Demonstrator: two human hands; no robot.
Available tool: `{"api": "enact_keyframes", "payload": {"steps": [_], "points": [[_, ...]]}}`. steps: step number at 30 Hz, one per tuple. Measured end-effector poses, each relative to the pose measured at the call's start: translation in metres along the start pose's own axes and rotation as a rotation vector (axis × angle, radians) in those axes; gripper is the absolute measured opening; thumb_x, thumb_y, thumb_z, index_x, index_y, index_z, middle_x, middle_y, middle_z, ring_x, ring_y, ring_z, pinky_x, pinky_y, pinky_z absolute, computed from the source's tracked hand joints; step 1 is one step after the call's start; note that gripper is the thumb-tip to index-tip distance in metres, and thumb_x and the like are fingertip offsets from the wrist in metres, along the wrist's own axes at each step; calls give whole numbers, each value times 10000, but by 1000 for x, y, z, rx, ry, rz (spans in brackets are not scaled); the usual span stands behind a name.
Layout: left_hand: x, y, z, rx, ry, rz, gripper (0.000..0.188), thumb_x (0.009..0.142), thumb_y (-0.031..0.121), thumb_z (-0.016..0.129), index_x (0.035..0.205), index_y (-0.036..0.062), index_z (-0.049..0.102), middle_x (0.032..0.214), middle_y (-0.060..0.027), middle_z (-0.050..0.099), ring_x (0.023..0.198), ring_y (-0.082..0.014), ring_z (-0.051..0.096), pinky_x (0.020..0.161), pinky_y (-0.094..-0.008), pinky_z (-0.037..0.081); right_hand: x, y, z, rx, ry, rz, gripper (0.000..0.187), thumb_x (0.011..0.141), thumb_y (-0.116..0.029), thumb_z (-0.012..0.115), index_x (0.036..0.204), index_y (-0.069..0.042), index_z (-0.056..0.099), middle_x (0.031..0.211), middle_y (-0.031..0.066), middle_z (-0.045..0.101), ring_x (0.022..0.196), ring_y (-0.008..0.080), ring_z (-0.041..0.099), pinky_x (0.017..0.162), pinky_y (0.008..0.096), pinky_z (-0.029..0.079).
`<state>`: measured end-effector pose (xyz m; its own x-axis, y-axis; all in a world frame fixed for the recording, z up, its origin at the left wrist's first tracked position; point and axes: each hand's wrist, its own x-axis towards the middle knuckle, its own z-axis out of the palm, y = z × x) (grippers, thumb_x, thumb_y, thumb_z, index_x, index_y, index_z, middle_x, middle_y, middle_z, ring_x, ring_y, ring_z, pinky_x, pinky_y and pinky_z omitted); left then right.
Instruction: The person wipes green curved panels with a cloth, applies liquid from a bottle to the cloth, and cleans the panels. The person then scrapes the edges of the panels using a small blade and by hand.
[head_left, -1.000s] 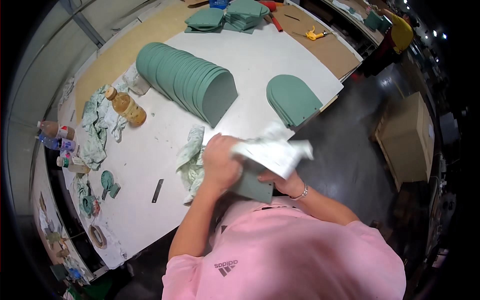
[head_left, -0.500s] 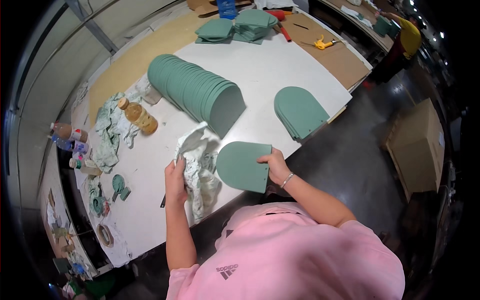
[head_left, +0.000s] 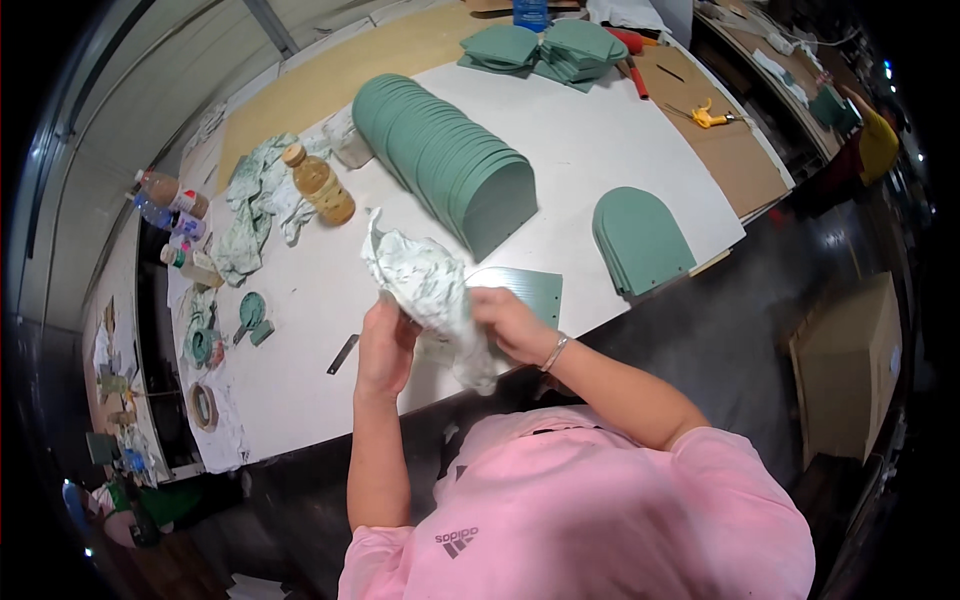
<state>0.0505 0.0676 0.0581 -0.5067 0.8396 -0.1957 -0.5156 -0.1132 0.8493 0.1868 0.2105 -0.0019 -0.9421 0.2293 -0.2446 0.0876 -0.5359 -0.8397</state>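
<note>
A crumpled white rag (head_left: 425, 280) with green stains hangs between my hands over the front edge of the table. My left hand (head_left: 386, 345) is closed on its lower left side. My right hand (head_left: 508, 322) has its curled fingers at the rag's right side, their tips partly hidden by the cloth and blurred. Under and behind that hand a rounded green panel (head_left: 542, 290) lies flat on the table, mostly covered. Just beyond stands a long row of leaning green panels (head_left: 440, 155). A small fanned stack of similar panels (head_left: 645, 240) rests at the right edge.
A bottle of amber liquid (head_left: 322, 188) stands by stained rags (head_left: 255, 205) on the left. A dark flat strip (head_left: 343, 354) lies near my left hand. More green stacks (head_left: 580, 50) and a yellow-handled tool (head_left: 708, 116) are at the back. A cardboard box (head_left: 848, 365) stands at right.
The green panel has left my right hand and now lies on the table. My right hand has moved left to the rag. The whole view has shifted.
</note>
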Motion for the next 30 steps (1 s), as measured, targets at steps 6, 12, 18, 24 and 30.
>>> {"api": "enact_keyframes", "payload": {"steps": [6, 12, 18, 24, 30], "points": [[-17, 8, -23, 291, -20, 115, 634, 855, 133, 722, 1402, -67, 471, 1339, -137, 579, 1259, -208, 525, 1092, -356, 365, 7, -10, 22, 740, -141, -24, 422, 1052, -217, 348, 1376, 13, 488, 1327, 172, 587, 1200, 282, 600, 1045, 416, 475], [-28, 25, -85, 487, -49, -57, 190, 848, 41, 682, 1015, -49, 692, 883, -37, 686, 805, -94, 601, 762, -253, 480, 29, -28, 55, 876, -219, 83, 604, 1041, -475, 356, 1355, 20, 500, 1313, 184, 597, 1168, 319, 611, 1037, 445, 469], [-30, 50, -119, 305, 147, 159, 78, 927, 31, 633, 886, -20, 675, 784, 11, 621, 685, -46, 528, 643, -195, 416, 40, -23, 81, -35, 99, 50, 531, 954, -287, 581, 1380, 16, 489, 1239, 80, 630, 1080, 173, 623, 914, 328, 510], [-17, 56, -157, 43, 282, 263, 89, 953, 58, 608, 908, -10, 643, 774, 5, 610, 681, -51, 532, 623, -200, 427, 60, -4, 86, -310, 420, -76, 378, 784, 32, 667, 1159, 38, 615, 994, 69, 682, 864, 117, 642, 777, 259, 534], [-19, 49, -183, 28, 330, 266, 116, 974, 45, 555, 897, -20, 613, 830, -38, 634, 751, -88, 585, 705, -229, 487, 58, -37, 100, -138, 594, -200, 253, 822, 18, 650, 1073, 11, 620, 903, 40, 663, 786, 96, 627, 705, 222, 506]]}}
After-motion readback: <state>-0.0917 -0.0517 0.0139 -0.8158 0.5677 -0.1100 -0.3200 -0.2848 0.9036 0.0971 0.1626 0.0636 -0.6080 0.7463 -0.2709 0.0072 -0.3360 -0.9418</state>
